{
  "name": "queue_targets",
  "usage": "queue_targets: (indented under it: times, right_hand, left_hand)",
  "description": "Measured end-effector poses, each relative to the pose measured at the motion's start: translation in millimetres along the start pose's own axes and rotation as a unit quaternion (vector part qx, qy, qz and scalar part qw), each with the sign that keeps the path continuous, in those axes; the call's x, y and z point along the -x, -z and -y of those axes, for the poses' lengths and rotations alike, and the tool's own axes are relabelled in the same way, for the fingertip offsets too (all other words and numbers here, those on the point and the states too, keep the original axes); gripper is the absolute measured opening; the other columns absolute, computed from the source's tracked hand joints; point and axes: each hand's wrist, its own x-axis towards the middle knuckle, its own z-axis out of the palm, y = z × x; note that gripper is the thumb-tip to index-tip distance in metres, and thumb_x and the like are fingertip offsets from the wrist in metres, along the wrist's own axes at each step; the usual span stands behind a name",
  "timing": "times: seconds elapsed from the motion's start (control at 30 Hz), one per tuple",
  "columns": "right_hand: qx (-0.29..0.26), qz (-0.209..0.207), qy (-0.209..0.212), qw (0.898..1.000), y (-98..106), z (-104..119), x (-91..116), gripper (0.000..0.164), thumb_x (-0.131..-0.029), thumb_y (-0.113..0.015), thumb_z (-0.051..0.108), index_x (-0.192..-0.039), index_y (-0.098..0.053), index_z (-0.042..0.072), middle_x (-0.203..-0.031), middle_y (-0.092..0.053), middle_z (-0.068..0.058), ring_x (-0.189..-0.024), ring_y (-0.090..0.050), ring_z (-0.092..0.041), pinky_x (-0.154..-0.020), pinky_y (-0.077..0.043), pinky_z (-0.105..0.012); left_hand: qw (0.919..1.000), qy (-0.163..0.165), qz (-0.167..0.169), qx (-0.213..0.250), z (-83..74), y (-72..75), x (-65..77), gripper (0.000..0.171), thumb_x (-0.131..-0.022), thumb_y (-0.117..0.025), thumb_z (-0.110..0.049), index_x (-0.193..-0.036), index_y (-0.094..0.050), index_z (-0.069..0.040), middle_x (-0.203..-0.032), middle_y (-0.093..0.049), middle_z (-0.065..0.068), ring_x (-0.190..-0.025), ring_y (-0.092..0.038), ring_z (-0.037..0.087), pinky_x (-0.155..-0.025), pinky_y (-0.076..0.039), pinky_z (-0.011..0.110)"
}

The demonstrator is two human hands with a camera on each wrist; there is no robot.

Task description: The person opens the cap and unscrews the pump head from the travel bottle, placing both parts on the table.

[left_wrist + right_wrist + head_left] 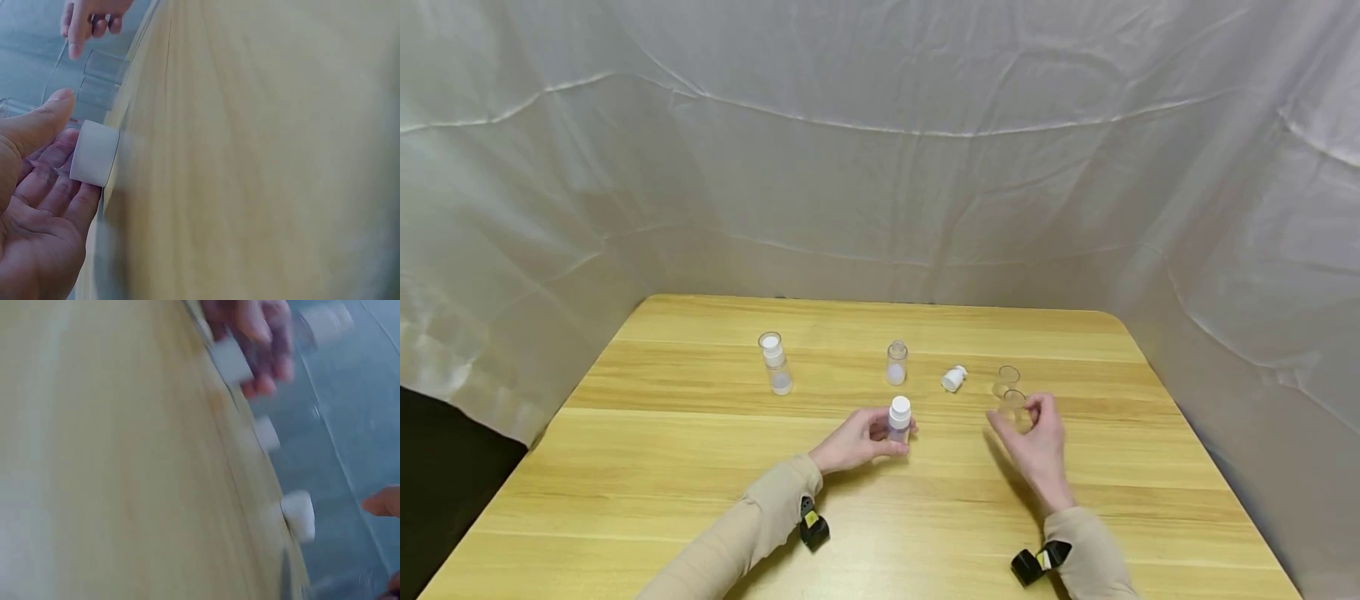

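My left hand (857,437) holds a small clear bottle with a white top (899,410) upright, thumb on one side and fingers on the other. The left wrist view shows its white base (95,154) at the tabletop, below the fingers. My right hand (1036,442) is beside two clear caps, with thumb and fingers spread around the nearer clear cap (1014,402). In the left wrist view, the right fingertips appear apart from the caps. Just behind stands the other clear cap (1008,379). A white pump head (954,379) lies on its side left of the caps.
Behind my left hand stands an open clear bottle with a white base (897,365). Farther left, a bottle with a white top under a clear cap (776,365) stands on the wooden table (700,475). Pale fabric (880,192) hangs behind the table's far edge.
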Motion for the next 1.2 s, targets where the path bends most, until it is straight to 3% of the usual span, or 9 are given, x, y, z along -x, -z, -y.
queue_targets:
  times: [0.13, 0.23, 0.33, 0.43, 0.6, 0.8, 0.97, 1.2]
  right_hand:
    - [0.032, 0.034, 0.04, 0.998, -14.2, 13.3, 14.2, 0.045, -0.074, -0.088, 0.012, -0.087, -0.047, -0.001, -0.073, -0.039, -0.008, -0.067, -0.037, -0.014, -0.06, -0.03, -0.019]
    - [0.006, 0.067, 0.058, 0.996, -26.1, 24.4, 23.5, 0.035, -0.077, -0.086, 0.014, -0.081, -0.054, 0.001, -0.069, -0.048, -0.005, -0.063, -0.039, -0.005, -0.058, -0.036, -0.017]
    - [-0.047, 0.1, 0.081, 0.991, -38.8, 33.3, 29.3, 0.02, -0.08, -0.083, 0.011, -0.086, -0.066, 0.002, -0.077, -0.065, -0.008, -0.068, -0.053, -0.001, -0.062, -0.051, -0.016]
    - [-0.101, 0.124, 0.126, 0.979, -50.7, 39.7, 32.0, 0.02, -0.081, -0.081, 0.004, -0.098, -0.072, -0.001, -0.093, -0.073, -0.016, -0.081, -0.065, -0.011, -0.075, -0.061, -0.024]
    - [-0.138, 0.148, 0.193, 0.96, -64.2, 50.0, 30.8, 0.037, -0.08, -0.082, 0.001, -0.116, -0.07, 0.001, -0.113, -0.071, -0.016, -0.098, -0.065, -0.029, -0.088, -0.06, -0.033]
    - [-0.11, 0.146, 0.221, 0.958, -72.9, 61.5, 26.3, 0.04, -0.077, -0.085, 0.005, -0.114, -0.069, 0.005, -0.103, -0.072, -0.008, -0.09, -0.066, -0.015, -0.083, -0.061, -0.035]
    - [-0.09, 0.119, 0.24, 0.959, -80.8, 61.1, 21.4, 0.039, -0.074, -0.088, 0.007, -0.108, -0.068, 0.006, -0.098, -0.072, -0.007, -0.085, -0.066, -0.016, -0.077, -0.061, -0.038]
    - [-0.124, 0.122, 0.228, 0.958, -82.5, 63.3, 21.3, 0.041, -0.072, -0.087, -0.001, -0.108, -0.068, 0.0, -0.1, -0.071, -0.014, -0.087, -0.065, -0.013, -0.077, -0.062, -0.04]
  left_hand:
    - [1.0, 0.0, -0.003, 0.0, 1.0, 1.1, -1.0, 0.04, -0.09, -0.071, -0.003, -0.129, -0.061, 0.003, -0.127, -0.068, 0.02, -0.125, -0.062, 0.034, -0.114, -0.049, 0.033]
    - [1.0, -0.004, -0.003, -0.005, 1.5, 1.8, -1.9, 0.039, -0.091, -0.071, -0.005, -0.128, -0.061, 0.002, -0.127, -0.068, 0.02, -0.125, -0.062, 0.034, -0.113, -0.049, 0.033]
    - [0.9999, -0.001, -0.003, -0.012, 1.1, 2.6, -2.7, 0.038, -0.092, -0.071, -0.007, -0.127, -0.062, 0.002, -0.127, -0.068, 0.02, -0.125, -0.063, 0.033, -0.113, -0.05, 0.034]
    - [0.9998, 0.002, -0.004, -0.02, 0.1, 2.8, -2.8, 0.039, -0.092, -0.072, -0.009, -0.128, -0.062, 0.001, -0.128, -0.068, 0.019, -0.124, -0.064, 0.033, -0.112, -0.051, 0.036]
    - [0.9995, 0.01, -0.009, -0.029, -1.7, 2.7, -3.2, 0.042, -0.092, -0.072, -0.01, -0.132, -0.061, -0.001, -0.131, -0.068, 0.017, -0.124, -0.064, 0.031, -0.111, -0.051, 0.036]
    - [0.9999, 0.004, -0.006, -0.013, -1.8, 2.2, -5.4, 0.046, -0.092, -0.071, -0.007, -0.135, -0.057, 0.005, -0.131, -0.066, 0.022, -0.124, -0.063, 0.035, -0.109, -0.052, 0.028]
    - [0.9999, 0.006, -0.009, -0.002, -0.3, 1.5, -8.4, 0.044, -0.091, -0.07, -0.003, -0.133, -0.058, 0.006, -0.129, -0.067, 0.023, -0.123, -0.064, 0.036, -0.106, -0.053, 0.023]
    - [0.9999, 0.004, -0.009, -0.003, -1.1, 0.9, -8.5, 0.045, -0.091, -0.071, -0.003, -0.133, -0.058, 0.006, -0.131, -0.066, 0.023, -0.124, -0.064, 0.036, -0.107, -0.053, 0.026]
